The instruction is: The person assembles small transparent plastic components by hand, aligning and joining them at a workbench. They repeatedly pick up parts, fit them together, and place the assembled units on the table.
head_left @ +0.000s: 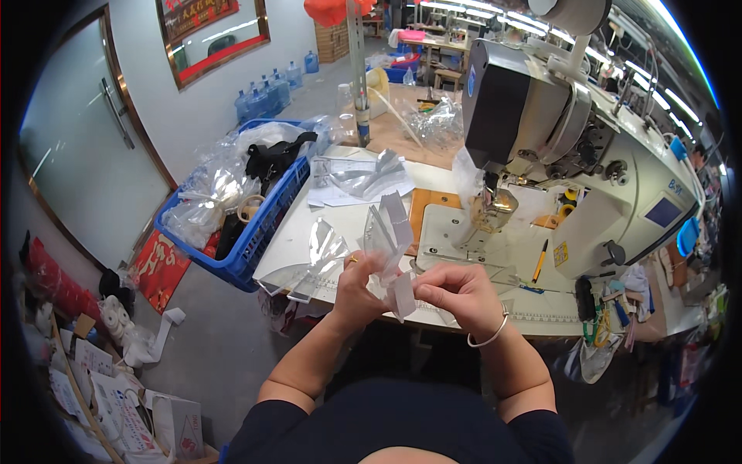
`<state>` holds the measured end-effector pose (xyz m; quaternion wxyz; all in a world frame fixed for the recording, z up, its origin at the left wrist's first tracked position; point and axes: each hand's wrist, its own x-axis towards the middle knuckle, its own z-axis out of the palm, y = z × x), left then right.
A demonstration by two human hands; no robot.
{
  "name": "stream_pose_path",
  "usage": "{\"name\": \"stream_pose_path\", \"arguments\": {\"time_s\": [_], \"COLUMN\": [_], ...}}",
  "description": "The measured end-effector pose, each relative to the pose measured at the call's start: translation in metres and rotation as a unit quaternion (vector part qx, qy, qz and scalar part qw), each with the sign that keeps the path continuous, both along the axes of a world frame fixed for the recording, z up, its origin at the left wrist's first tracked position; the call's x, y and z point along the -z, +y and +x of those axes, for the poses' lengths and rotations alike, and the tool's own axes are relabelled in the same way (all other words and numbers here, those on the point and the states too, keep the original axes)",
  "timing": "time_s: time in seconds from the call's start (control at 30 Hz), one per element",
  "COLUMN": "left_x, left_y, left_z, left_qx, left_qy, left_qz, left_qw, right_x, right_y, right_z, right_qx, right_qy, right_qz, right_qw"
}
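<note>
In front of the sewing machine (618, 209), at the table's near edge, I hold a silvery-white folded sheet piece (393, 220) upright. My left hand (359, 292) is closed round its lower left part. My right hand (464, 298) pinches at its lower right edge, thumb against fingers; what lies between the fingertips is too small to make out. Left of my left hand, a shiny silver cut piece (315, 259) rests on the table. Farther back, another silver piece (372, 179) lies on white paper sheets (321, 189).
A blue plastic basket (267, 240) full of clear bags and black fabric stands at the table's left. A yellow pen (540, 260) lies right of the needle plate (444, 232). A measuring strip (541, 316) runs along the near edge. Scissors and tools (603, 321) hang at the right.
</note>
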<state>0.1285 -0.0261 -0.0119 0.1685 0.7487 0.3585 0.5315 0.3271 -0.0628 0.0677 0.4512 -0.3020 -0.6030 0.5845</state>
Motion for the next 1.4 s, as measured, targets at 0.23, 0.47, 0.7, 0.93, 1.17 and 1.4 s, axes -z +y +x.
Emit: {"name": "stream_pose_path", "arguments": {"time_s": [0.23,0.47,0.7,0.93,1.17,1.4], "left_x": [0.001,0.023,0.015,0.014,0.019,0.050], "left_y": [-0.006,0.003,0.004,0.004,0.005,0.017], "left_z": [0.007,0.005,-0.002,0.000,-0.002,0.009], "left_qx": [0.099,0.083,0.014,0.026,0.043,0.183], "left_qy": [-0.134,-0.106,0.003,-0.013,-0.010,-0.230], "left_qz": [-0.139,-0.119,0.030,0.034,-0.003,-0.149], "left_qw": [0.976,0.984,0.999,0.999,0.999,0.944], "right_x": [0.003,0.012,0.001,0.010,0.011,0.010], "right_y": [-0.006,-0.004,-0.001,-0.006,-0.009,-0.020], "right_z": [-0.010,-0.015,-0.003,-0.005,-0.011,-0.028], "right_qx": [0.050,0.136,0.058,0.051,0.118,0.213], "right_qy": [-0.003,-0.058,-0.098,-0.082,-0.126,-0.172], "right_qz": [0.033,0.200,0.111,0.070,0.155,0.329], "right_qw": [0.998,0.969,0.987,0.993,0.973,0.904]}}
